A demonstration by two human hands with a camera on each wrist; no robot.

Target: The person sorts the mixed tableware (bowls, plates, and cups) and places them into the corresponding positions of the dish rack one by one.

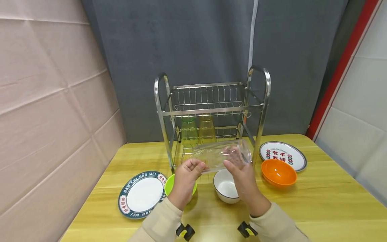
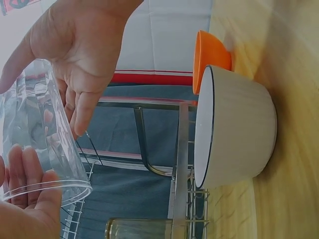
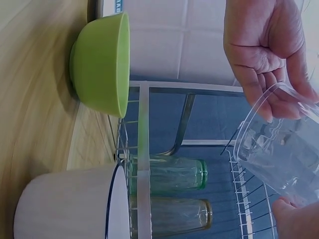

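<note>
The blue-rimmed plate (image 1: 142, 195) on the tabletop's left carries "HAO WEI" in white letters round its rim, repeated along the lower edge, with small red labels too small to read; the white plate (image 1: 283, 155) on the right bears red Chinese characters — 食不我待 — flanked by red dots

The scene is evenly and brightly lit from above, with soft shadows cast beneath the bowls on the table (image 1: 317, 201). Straight edges are bowed toward the head view's corners. Both wrist views are washed by glare along their upper edges, and the nearest hands there are rendered slightly soft.
</note>
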